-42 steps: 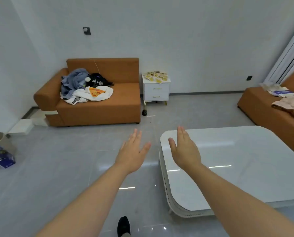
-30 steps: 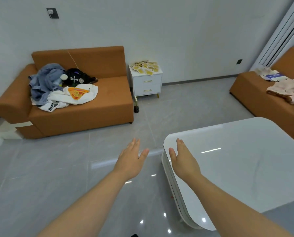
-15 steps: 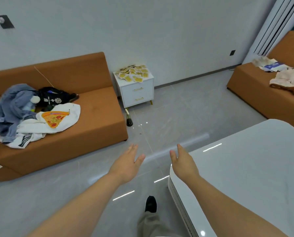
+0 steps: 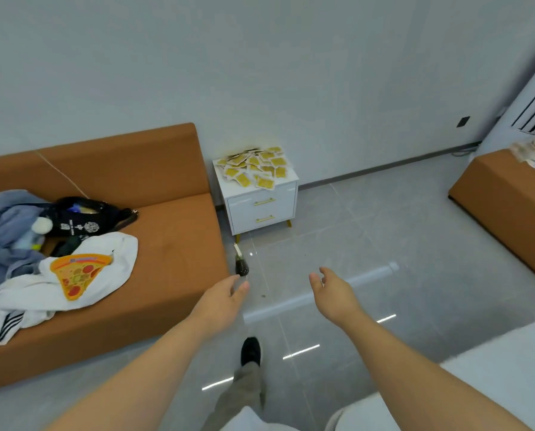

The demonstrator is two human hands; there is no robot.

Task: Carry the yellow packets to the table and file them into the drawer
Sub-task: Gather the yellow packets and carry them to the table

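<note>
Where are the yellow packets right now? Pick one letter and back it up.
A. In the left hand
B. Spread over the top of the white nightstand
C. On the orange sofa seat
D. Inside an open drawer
B: the yellow packets lie scattered over the top of the white nightstand, whose two drawers are shut, while the left hand and right hand are both open and hold nothing.

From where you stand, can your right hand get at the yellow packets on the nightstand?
Probably not yet. The right hand is empty and open over bare floor, well short of the yellow packets atop the white nightstand. Nothing blocks the path; a few more steps should do it.
</note>
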